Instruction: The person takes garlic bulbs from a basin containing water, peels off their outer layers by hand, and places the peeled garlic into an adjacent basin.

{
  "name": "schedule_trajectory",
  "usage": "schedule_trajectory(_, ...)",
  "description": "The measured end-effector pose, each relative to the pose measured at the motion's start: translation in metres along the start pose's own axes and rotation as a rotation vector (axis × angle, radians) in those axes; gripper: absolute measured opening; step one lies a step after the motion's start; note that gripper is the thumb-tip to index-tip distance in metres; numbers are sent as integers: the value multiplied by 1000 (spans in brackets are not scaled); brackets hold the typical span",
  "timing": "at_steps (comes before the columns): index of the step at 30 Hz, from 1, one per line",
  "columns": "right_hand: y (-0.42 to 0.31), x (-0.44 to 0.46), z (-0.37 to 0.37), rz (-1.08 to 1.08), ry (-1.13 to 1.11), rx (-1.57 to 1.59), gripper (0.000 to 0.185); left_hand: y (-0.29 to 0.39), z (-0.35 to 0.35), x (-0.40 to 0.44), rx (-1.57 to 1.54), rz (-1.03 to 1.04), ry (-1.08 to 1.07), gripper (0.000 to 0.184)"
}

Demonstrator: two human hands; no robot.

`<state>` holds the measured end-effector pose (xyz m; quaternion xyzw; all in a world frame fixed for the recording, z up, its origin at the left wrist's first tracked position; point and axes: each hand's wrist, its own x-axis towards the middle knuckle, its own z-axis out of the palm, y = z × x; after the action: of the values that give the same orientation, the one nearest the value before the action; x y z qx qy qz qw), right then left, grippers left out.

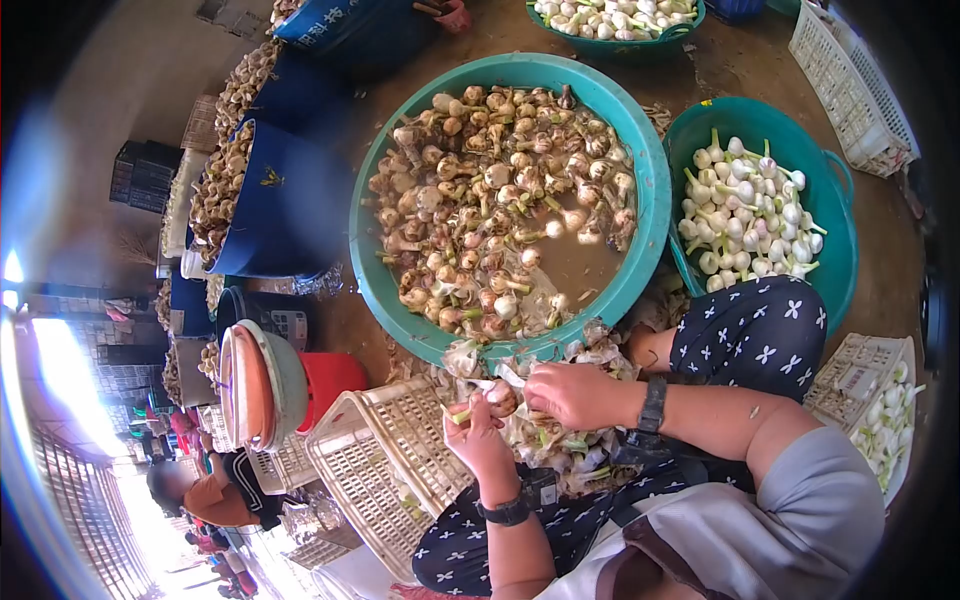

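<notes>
My left hand [482, 440] is closed around a garlic bulb [503, 399], its green stem poking out past the fingers. Close beside it, my right hand [572, 396] pinches a pale strip of garlic skin [513, 375] at the bulb; its fingertips are partly hidden. Both hands are over my lap, at the near rim of a large teal tub [392, 330]. Unpeeled, brownish garlic bulbs [470, 200] float in murky water in that tub. Loose garlic peelings [560, 450] are heaped under my hands.
Peeled white garlic fills a green basket [845, 250] at the right. White plastic crates [385, 460] stand at the left and a white crate [865, 95] at upper right. Blue barrels [285, 200], a red bucket [335, 388] and another person [225, 490] are farther left.
</notes>
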<state>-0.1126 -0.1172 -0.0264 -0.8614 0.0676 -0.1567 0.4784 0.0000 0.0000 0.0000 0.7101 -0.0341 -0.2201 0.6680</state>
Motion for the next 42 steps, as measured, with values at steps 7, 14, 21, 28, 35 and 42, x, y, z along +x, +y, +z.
schedule_trajectory(7, -14, 17, -14, 296, 174, 300, 27, -19, 4, -13, 481, 627, 24, 26)
schedule_trajectory(14, 23, -1, 11, 358, -41, 329, 23, -25, 7, -20, 36, 412, 117, 22)
schedule_trajectory(21, -20, 14, -14, 312, 148, 379, 24, -36, -4, -18, 207, 499, 84, 24)
schedule_trajectory(28, 24, -8, 19, 308, -77, 303, 20, -19, 10, -24, -210, 270, 174, 15)
schedule_trajectory(35, -28, 5, -18, 360, 174, 419, 18, -29, -2, -20, 191, 544, 157, 20)
schedule_trajectory(42, -27, 13, -12, 313, 224, 351, 19, -24, 8, -26, 273, 726, 182, 22)
